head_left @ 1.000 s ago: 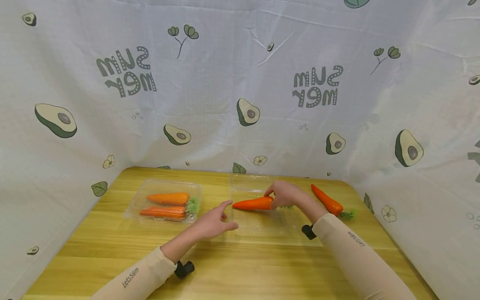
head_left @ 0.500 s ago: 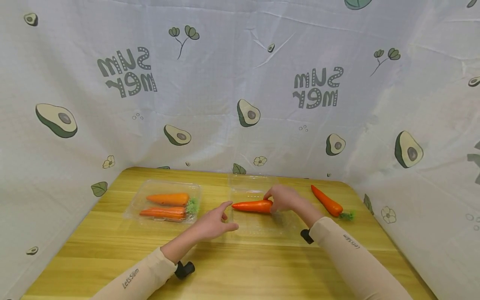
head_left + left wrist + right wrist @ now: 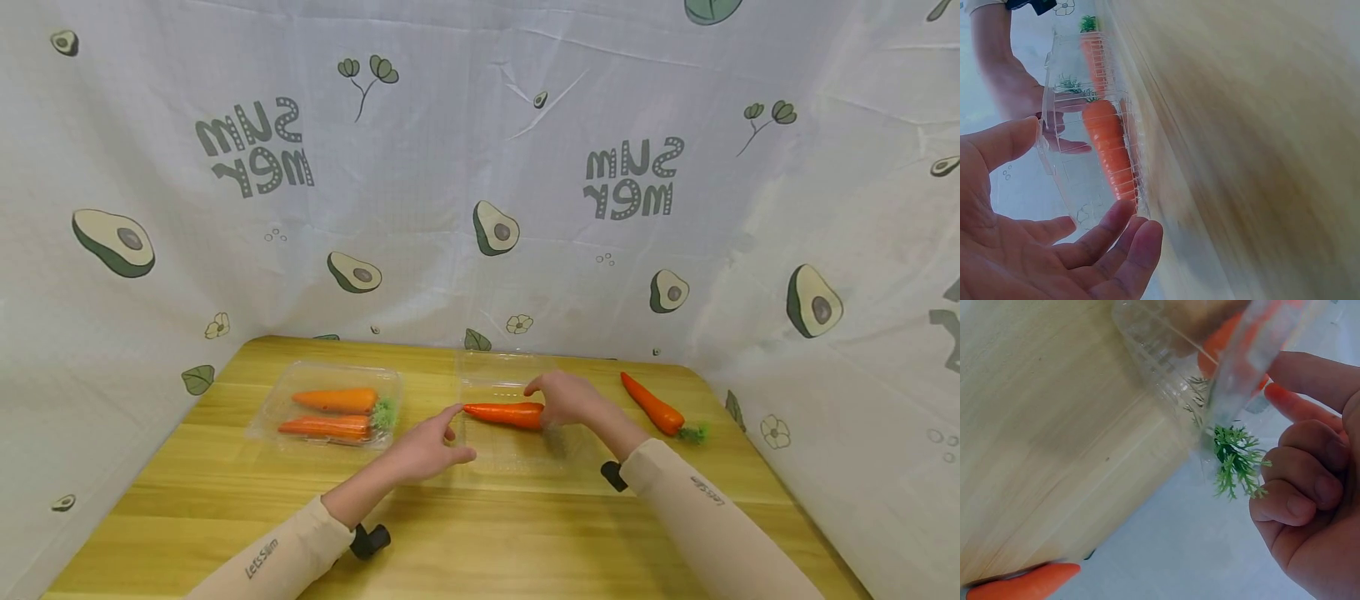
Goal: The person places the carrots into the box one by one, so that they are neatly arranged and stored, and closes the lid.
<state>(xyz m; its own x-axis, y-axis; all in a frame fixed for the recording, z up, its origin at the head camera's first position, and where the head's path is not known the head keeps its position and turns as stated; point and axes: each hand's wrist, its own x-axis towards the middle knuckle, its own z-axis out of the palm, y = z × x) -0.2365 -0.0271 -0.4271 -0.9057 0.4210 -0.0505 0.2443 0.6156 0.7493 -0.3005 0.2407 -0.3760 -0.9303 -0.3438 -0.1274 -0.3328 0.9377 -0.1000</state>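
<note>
An orange carrot point(image 3: 504, 414) with a green leafy top point(image 3: 1238, 459) lies in a clear plastic container point(image 3: 517, 457) whose lid stands raised behind. My right hand point(image 3: 573, 397) is over the carrot's thick end. Its index finger stands apart from the carrot, the thumb is close to the crown, and the other fingers are curled. At the container's left side my left hand point(image 3: 427, 447) has relaxed, spread fingers. The left thumb point(image 3: 1019, 137) touches or nearly touches the container's rim, with the index fingertip near the carrot's tip.
A second clear container point(image 3: 281, 383) at the left holds an orange carrot point(image 3: 335, 400) and a redder one point(image 3: 326, 427). Another loose carrot point(image 3: 651, 404) lies on the wooden table point(image 3: 480, 533) at the right. A patterned curtain point(image 3: 420, 167) hangs behind the table.
The carrot under my right hand has dropped slightly and lies lower in the container. My right index finger has come away from it. The left hand stays nearly still.
</note>
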